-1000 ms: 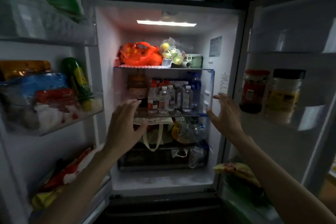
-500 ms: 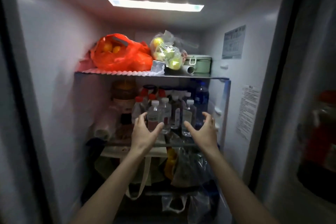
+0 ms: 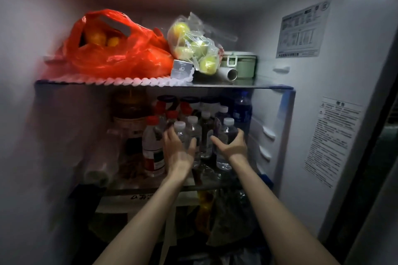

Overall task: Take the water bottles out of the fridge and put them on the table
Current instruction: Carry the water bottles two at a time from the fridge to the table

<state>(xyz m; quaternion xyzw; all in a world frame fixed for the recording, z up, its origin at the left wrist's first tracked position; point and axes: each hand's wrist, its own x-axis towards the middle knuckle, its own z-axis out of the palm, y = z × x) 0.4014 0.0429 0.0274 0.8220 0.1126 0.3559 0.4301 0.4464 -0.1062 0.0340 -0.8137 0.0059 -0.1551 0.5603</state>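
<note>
Inside the fridge (image 3: 336, 114), both hands reach onto the middle shelf (image 3: 137, 187), where a cluster of small water bottles stands. The left hand (image 3: 178, 150) is around a white-capped bottle (image 3: 180, 131): fingers go behind its left side and the thumb lies across toward a second bottle (image 3: 193, 129) just beside it, so the grip looks partly closed, though how firmly it holds cannot be told. The right hand (image 3: 232, 146) cups another white-capped bottle (image 3: 226, 133), thumb on the left side and fingers curled round the right, the bottle's base showing below the palm. Between the 2 hands stands a darker bottle (image 3: 205, 133), touched by neither. Left of the left hand, a taller red-capped bottle (image 3: 151, 146) stands upright, with more red caps behind it and a blue bottle (image 3: 242, 109) at the back right. On the top shelf lie a red bag (image 3: 120, 54) with oranges, a clear bag (image 3: 196, 47) of green fruit, and a green box (image 3: 239, 63).
</note>
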